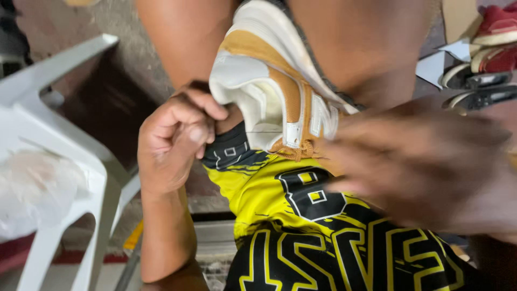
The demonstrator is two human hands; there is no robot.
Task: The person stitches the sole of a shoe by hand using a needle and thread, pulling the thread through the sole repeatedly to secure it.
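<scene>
Head view: white-and-tan sneaker [274, 91] sits wedged between the person's knees, heel end toward the lap, above yellow-and-black shorts [301, 215]. Left hand [175, 143] is clenched on the heel collar, fingers pinching the edge. Right hand [425, 167] is blurred w/ motion near the shoe's side; can't tell whether its fingers grasp anything (a thin thread seems to run across the heel). To do this well: keep knees tight, pinch firm, pull straight. White plastic chair [59, 124] stands at left.

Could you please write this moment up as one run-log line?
left hand: grips sneaker edge | right hand: blurred, at laces | sneaker: between knees | thread: taut
</scene>
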